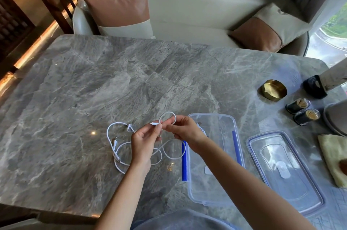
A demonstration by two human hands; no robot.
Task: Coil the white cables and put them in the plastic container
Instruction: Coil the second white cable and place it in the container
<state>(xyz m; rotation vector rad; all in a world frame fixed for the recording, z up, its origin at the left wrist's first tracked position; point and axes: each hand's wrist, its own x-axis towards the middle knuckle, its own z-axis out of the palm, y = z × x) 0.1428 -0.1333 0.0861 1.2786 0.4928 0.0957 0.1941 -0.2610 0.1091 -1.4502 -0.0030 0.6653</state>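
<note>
A white cable forms a small loop above my hands, its plug end sticking out to the left. My left hand pinches the cable just under the plug. My right hand pinches the loop's other side. The rest of this cable trails down in curves on the grey marble table. A second loose white cable lies tangled to the left. The clear plastic container with blue clips stands open to the right, and a coiled cable inside it is partly hidden by my right wrist.
The container's clear lid lies right of it. Further right are a brass ashtray, two small dark jars, a yellow cloth and a black object. A sofa with cushions stands behind the table.
</note>
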